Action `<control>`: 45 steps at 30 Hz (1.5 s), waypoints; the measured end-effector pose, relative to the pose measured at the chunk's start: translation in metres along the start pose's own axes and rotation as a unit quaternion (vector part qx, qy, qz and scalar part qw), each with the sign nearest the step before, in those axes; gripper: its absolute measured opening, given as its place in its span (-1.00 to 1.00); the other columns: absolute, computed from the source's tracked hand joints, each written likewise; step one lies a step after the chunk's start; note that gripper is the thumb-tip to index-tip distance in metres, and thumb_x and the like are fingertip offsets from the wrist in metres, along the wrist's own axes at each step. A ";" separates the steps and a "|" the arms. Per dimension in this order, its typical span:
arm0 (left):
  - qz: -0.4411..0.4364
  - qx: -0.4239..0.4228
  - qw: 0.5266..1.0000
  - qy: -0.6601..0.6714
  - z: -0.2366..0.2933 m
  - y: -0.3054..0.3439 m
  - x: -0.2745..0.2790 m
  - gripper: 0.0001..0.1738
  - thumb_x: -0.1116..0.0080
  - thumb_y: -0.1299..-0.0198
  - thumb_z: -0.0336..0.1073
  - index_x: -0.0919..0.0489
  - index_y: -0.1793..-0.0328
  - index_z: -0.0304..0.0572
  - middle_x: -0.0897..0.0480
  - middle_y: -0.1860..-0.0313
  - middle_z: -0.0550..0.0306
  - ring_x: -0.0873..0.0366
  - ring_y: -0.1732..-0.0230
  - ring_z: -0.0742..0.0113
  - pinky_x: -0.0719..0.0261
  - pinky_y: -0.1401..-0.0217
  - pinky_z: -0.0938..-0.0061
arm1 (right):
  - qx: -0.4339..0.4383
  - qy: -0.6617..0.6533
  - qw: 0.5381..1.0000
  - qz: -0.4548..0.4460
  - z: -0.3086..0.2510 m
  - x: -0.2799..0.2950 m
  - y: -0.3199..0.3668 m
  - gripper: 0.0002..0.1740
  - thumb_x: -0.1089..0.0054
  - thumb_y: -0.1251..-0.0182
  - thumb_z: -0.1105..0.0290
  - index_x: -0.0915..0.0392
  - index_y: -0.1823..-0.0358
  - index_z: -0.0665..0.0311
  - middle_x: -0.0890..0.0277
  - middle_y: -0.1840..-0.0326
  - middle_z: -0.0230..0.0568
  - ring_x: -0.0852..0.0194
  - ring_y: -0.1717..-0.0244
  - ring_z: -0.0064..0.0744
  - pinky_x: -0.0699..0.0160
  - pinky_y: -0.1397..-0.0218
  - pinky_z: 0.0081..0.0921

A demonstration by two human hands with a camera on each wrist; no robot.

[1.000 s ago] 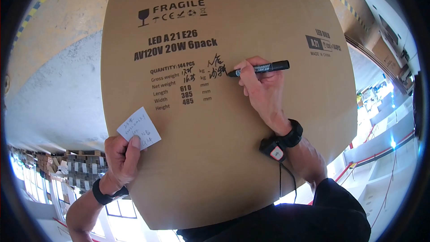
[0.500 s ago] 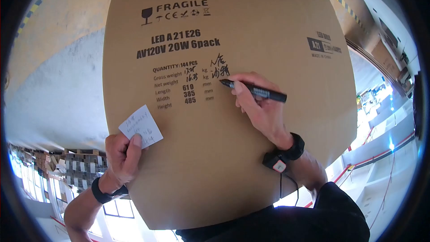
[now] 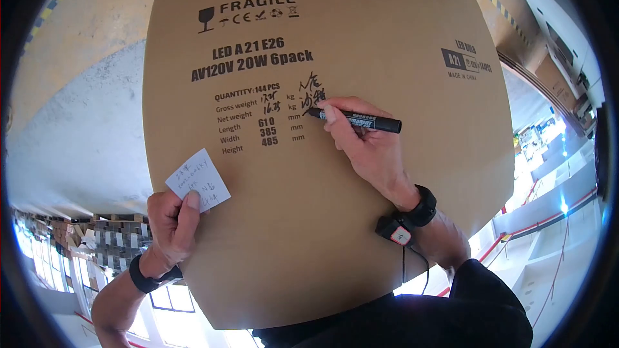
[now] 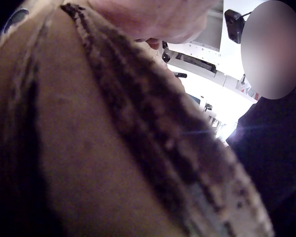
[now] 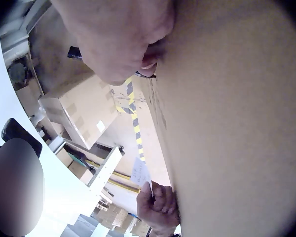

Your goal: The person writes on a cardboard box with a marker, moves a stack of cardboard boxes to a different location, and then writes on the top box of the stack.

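My right hand [image 3: 371,151] grips a black permanent marker [image 3: 367,121], its tip at the cardboard box [image 3: 309,219] just below two lines of handwritten characters [image 3: 311,93]. Printed text and handwritten weights stand left of the tip. At the box's left edge my left hand [image 3: 173,222] pinches a small white paper note [image 3: 201,177] with handwriting on it, thumb on top. From the right wrist view, the left hand [image 5: 158,207] shows with curled fingers beside the box face. The left wrist view is mostly filled by a blurred close cardboard edge [image 4: 113,123].
Stacked goods on pallets [image 3: 122,241] stand beyond the left hand. Yellow-black tape [image 3: 58,3] marks the floor past the box. Another cardboard box [image 5: 81,106] appears in the right wrist view. A black cord [image 3: 425,270] hangs from the right wrist's camera.
The marker drew back from the second handwritten line, tilting lower, then moved slightly left to just beneath it, where a short new stroke shows. The left hand keeps the note in place.
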State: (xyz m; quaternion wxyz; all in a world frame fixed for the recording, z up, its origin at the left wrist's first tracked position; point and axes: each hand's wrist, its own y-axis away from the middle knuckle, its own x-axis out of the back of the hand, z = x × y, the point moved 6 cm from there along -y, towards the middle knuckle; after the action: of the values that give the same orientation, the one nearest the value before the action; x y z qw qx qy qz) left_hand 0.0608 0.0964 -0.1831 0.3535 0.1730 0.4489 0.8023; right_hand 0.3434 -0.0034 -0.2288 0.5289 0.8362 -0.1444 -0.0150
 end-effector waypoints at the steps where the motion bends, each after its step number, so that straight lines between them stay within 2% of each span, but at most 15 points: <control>1: 0.002 -0.002 1.000 0.002 0.000 0.000 0.000 -0.69 0.04 -0.36 -0.37 -0.54 0.43 -0.39 -0.55 0.68 0.17 -0.37 0.67 0.55 -0.23 0.60 0.59 | 0.001 0.011 1.000 -0.007 0.001 0.000 0.000 -0.85 -0.23 -0.42 0.45 -0.65 0.13 0.40 -0.47 0.43 -0.54 -0.28 0.45 -0.82 -0.26 0.44 -0.76; 5: -0.010 -0.009 1.000 -0.020 0.000 0.000 0.001 -0.70 0.05 -0.35 -0.38 -0.55 0.43 -0.38 -0.55 0.68 0.17 -0.38 0.67 0.54 -0.24 0.60 0.59 | -0.025 -0.023 0.999 0.005 0.000 -0.001 -0.001 -0.85 -0.23 -0.43 0.43 -0.65 0.14 0.40 -0.45 0.46 -0.53 -0.26 0.46 -0.82 -0.24 0.46 -0.75; 8: -0.006 -0.001 1.000 -0.009 -0.002 0.001 0.002 -0.70 0.05 -0.35 -0.40 -0.55 0.44 -0.38 -0.56 0.67 0.17 -0.37 0.67 0.54 -0.23 0.60 0.58 | -0.005 0.010 1.000 0.005 0.004 0.001 -0.001 -0.84 -0.23 -0.44 0.42 -0.65 0.15 0.39 -0.44 0.47 -0.52 -0.25 0.47 -0.83 -0.22 0.47 -0.75; 11: 0.001 -0.004 1.000 -0.003 -0.002 0.000 0.001 -0.70 0.05 -0.35 -0.41 -0.54 0.44 -0.38 -0.56 0.67 0.17 -0.37 0.68 0.55 -0.23 0.60 0.58 | -0.051 -0.068 0.996 0.019 -0.001 0.000 -0.001 -0.84 -0.23 -0.44 0.41 -0.65 0.16 0.39 -0.43 0.49 -0.53 -0.24 0.48 -0.82 -0.22 0.48 -0.75; 14: -0.001 0.001 1.000 0.007 -0.004 0.002 0.001 -0.70 0.05 -0.35 -0.41 -0.54 0.45 -0.38 -0.56 0.67 0.18 -0.37 0.67 0.55 -0.23 0.60 0.58 | -0.071 0.003 0.997 0.003 0.000 0.001 0.002 -0.84 -0.23 -0.44 0.41 -0.64 0.15 0.40 -0.44 0.50 -0.53 -0.25 0.48 -0.82 -0.24 0.47 -0.75; 17: -0.003 -0.003 1.000 0.003 -0.002 0.001 0.001 -0.71 0.05 -0.35 -0.40 -0.54 0.44 -0.38 -0.56 0.66 0.18 -0.37 0.67 0.55 -0.23 0.60 0.59 | 0.006 0.021 0.999 -0.026 -0.001 -0.002 0.001 -0.83 -0.23 -0.44 0.41 -0.64 0.15 0.41 -0.45 0.50 -0.53 -0.26 0.49 -0.81 -0.24 0.47 -0.75; 20: 0.003 -0.003 1.000 0.007 0.000 -0.001 0.000 -0.70 0.05 -0.36 -0.40 -0.54 0.44 -0.37 -0.57 0.66 0.18 -0.38 0.67 0.55 -0.24 0.60 0.59 | -0.027 0.003 1.000 -0.007 -0.002 0.000 0.002 -0.82 -0.24 -0.43 0.41 -0.64 0.15 0.42 -0.46 0.49 -0.53 -0.26 0.48 -0.81 -0.25 0.46 -0.75; 23: 0.004 -0.008 1.000 0.009 -0.001 0.001 0.001 -0.70 0.05 -0.36 -0.39 -0.54 0.43 -0.38 -0.57 0.66 0.17 -0.40 0.67 0.54 -0.25 0.59 0.58 | 0.039 0.043 0.998 -0.034 -0.001 -0.001 0.002 -0.82 -0.23 -0.44 0.41 -0.63 0.15 0.41 -0.44 0.50 -0.54 -0.25 0.50 -0.82 -0.24 0.48 -0.74; 26: -0.009 -0.007 1.000 -0.005 -0.002 -0.001 0.001 -0.70 0.05 -0.36 -0.39 -0.54 0.42 -0.38 -0.58 0.65 0.17 -0.42 0.67 0.53 -0.26 0.59 0.57 | -0.046 -0.037 0.998 0.013 -0.001 0.001 0.003 -0.83 -0.22 -0.45 0.39 -0.63 0.16 0.38 -0.41 0.53 -0.56 -0.24 0.53 -0.83 -0.22 0.52 -0.74; 31: -0.004 -0.004 1.000 -0.002 -0.001 0.000 0.000 -0.71 0.04 -0.36 -0.39 -0.55 0.42 -0.38 -0.58 0.66 0.15 -0.41 0.68 0.52 -0.26 0.60 0.56 | -0.029 -0.015 0.999 -0.011 0.001 -0.001 0.003 -0.84 -0.19 -0.47 0.39 -0.63 0.16 0.35 -0.37 0.55 -0.60 -0.21 0.57 -0.85 -0.17 0.55 -0.76; 35: -0.004 0.010 1.000 -0.008 -0.001 0.000 0.002 -0.71 0.04 -0.35 -0.39 -0.54 0.43 -0.39 -0.57 0.66 0.15 -0.41 0.68 0.53 -0.26 0.60 0.56 | -0.060 -0.051 0.997 0.023 0.001 0.005 0.005 -0.83 -0.20 -0.48 0.37 -0.63 0.15 0.35 -0.36 0.56 -0.61 -0.21 0.57 -0.86 -0.16 0.56 -0.77; 41: 0.012 0.000 1.000 0.008 0.000 -0.001 0.000 -0.68 0.05 -0.35 -0.38 -0.53 0.46 -0.40 -0.56 0.68 0.16 -0.38 0.68 0.54 -0.25 0.61 0.57 | -0.051 -0.034 0.997 0.050 0.002 0.007 -0.001 -0.81 -0.21 -0.47 0.35 -0.62 0.17 0.36 -0.35 0.56 -0.62 -0.20 0.57 -0.86 -0.14 0.57 -0.75; 45: 0.008 0.006 1.000 0.004 0.000 0.000 0.001 -0.68 0.05 -0.35 -0.37 -0.53 0.46 -0.40 -0.55 0.69 0.17 -0.36 0.69 0.55 -0.24 0.61 0.58 | -0.034 -0.012 0.999 0.030 0.000 0.005 0.000 -0.81 -0.21 -0.47 0.35 -0.62 0.18 0.35 -0.35 0.57 -0.62 -0.20 0.56 -0.84 -0.14 0.56 -0.74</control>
State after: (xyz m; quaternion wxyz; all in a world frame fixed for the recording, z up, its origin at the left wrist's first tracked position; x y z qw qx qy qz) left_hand 0.0603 0.0966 -0.1834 0.3444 0.1756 0.4533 0.8031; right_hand 0.3484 -0.0053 -0.2280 0.5554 0.8129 -0.1749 -0.0139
